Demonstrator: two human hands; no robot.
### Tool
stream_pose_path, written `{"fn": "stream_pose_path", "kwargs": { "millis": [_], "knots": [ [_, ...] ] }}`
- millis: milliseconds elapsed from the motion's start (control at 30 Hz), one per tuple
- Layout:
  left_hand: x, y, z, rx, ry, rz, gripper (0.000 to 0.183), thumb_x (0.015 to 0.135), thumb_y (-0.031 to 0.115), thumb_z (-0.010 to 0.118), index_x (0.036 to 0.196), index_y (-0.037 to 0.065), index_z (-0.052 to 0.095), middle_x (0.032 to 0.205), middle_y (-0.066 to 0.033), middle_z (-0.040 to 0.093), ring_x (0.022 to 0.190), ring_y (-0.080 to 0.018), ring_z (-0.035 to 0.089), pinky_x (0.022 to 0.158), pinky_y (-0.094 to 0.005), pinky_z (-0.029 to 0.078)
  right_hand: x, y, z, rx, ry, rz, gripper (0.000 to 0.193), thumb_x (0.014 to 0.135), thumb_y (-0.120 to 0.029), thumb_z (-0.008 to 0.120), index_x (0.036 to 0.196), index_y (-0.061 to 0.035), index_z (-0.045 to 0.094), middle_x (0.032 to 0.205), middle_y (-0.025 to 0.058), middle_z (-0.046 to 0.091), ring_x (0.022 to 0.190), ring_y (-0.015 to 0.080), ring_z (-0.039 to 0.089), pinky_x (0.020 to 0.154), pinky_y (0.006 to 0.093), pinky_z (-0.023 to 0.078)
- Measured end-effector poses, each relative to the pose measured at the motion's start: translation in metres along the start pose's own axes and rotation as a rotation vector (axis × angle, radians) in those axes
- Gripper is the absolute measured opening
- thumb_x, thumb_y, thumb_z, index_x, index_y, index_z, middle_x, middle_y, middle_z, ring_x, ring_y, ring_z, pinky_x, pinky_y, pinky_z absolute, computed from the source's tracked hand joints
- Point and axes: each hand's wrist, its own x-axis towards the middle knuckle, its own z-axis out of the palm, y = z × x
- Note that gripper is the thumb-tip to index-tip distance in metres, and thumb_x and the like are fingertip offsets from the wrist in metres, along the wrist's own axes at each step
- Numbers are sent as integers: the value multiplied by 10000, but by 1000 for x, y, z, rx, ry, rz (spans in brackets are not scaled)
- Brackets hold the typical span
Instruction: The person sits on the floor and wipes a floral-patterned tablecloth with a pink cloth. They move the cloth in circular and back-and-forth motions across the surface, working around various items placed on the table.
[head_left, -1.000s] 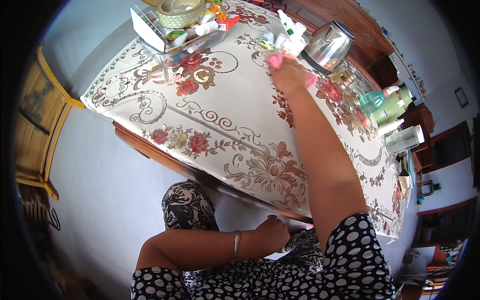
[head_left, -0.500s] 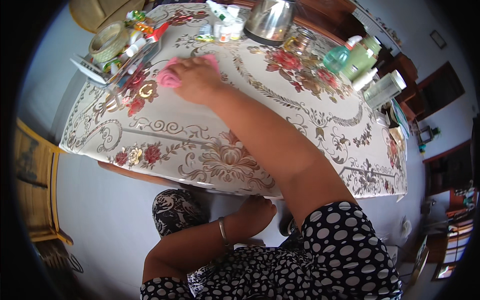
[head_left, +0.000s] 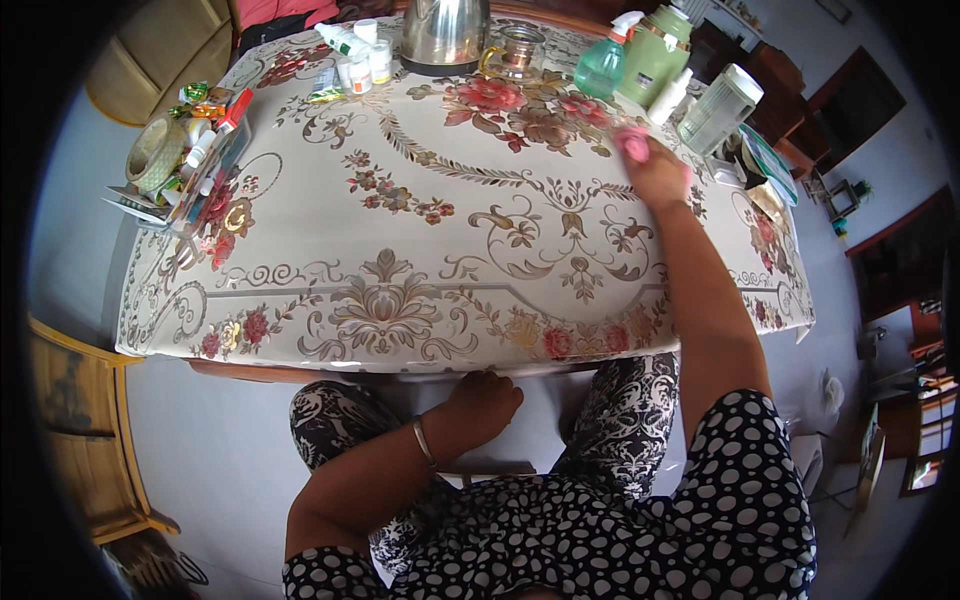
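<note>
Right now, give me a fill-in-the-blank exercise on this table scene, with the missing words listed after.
1. The right hand presses a ____ cloth onto the floral tablecloth.
2. The left hand rests at the table's near ____.
3. The metal kettle stands at the ____ side of the table.
4. A bangle circles the ____ wrist.

Missing words: pink; edge; far; left

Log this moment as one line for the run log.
right hand: pressing pink cloth on floral tablecloth | left hand: at table edge, holding nothing
</note>
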Motion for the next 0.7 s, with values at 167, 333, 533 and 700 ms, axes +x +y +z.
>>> {"fn": "stream_pose_path", "kwargs": {
  "millis": [167,333,533,700],
  "knots": [
    [-2,4,-3,56,8,25,294,723,263,703,916,78,583,872,-91,603,834,-276,621,779,-458,483,-65,156,-79,-205,-84,346,527,844,-556,480,1136,-140,620,1107,154,636,1054,338,587,912,416,447],
    [-10,8,-7,70,32,27,301,712,264,716,911,81,582,853,-84,603,836,-266,617,758,-420,474,-145,290,-140,-367,-101,549,676,824,-588,446,1213,-45,549,1129,254,598,1103,400,549,928,464,426],
    [-19,10,-6,72,36,-4,300,702,254,721,906,80,586,839,-83,607,831,-258,617,752,-402,468,-137,266,-134,-435,-247,692,703,824,-594,467,1324,-100,453,1308,183,511,1199,393,473,1032,439,348],
    [-20,8,5,81,135,43,275,694,234,715,884,76,594,812,-81,612,785,-255,625,735,-391,472,-110,127,-107,-234,-123,195,587,864,-463,524,1295,-67,481,1248,183,549,1155,357,513,993,421,396]
  ]
}}
